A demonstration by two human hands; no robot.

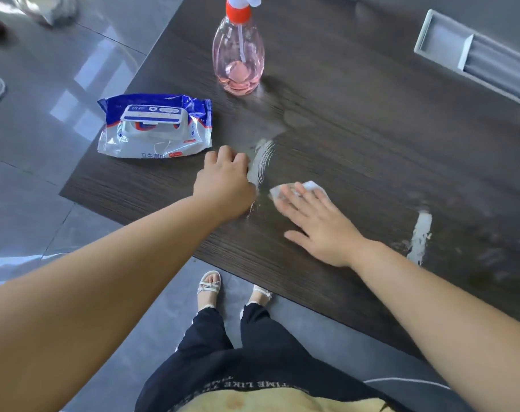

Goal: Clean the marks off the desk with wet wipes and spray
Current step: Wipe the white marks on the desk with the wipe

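Note:
On the dark wood-grain desk (pixel 371 150), my right hand (pixel 318 224) lies flat with its fingers pressing a white wet wipe (pixel 310 186) onto the surface. My left hand (pixel 226 182) rests on the desk as a loose fist just left of the wipe and holds nothing that I can see. A curved white smear (pixel 263 157) shows beside the left hand, and a second white streak (pixel 420 236) lies to the right of my right wrist. A blue and white pack of wet wipes (pixel 156 126) lies at the desk's left corner. A pink spray bottle (pixel 238 52) with an orange collar stands behind.
A grey recessed cable tray (pixel 472 55) is set into the desk at the back right. A wet sheen spreads in front of the bottle. The desk's near edge runs diagonally above my feet, which stand on a glossy grey tiled floor (pixel 59 84).

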